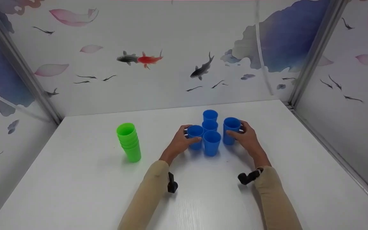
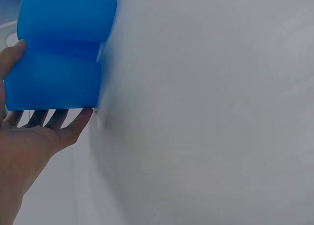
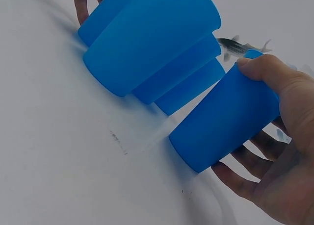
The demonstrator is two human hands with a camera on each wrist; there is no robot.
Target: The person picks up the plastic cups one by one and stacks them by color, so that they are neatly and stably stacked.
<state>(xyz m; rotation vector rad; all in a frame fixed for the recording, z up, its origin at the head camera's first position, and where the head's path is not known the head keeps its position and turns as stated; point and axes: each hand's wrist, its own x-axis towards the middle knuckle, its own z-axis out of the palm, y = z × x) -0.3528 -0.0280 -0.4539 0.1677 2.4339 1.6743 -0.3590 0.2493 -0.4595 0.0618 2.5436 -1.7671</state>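
Note:
My left hand grips a blue cup, its thumb across the near side and its fingers round the left. In the left wrist view the fingers lie along the side of that cup, which stands against another blue cup. With thumb and fingers, my right hand holds a second blue cup at the right of the group. A gap separates this cup from its neighbours in the right wrist view. Between the hands, three upright blue cups form a row running away from me, the front one nearest.
A stack of nested green cups stands on the white table, left of the blue group. Printed panels with fish and petals enclose the table at the back and sides. Each wrist carries a small black camera.

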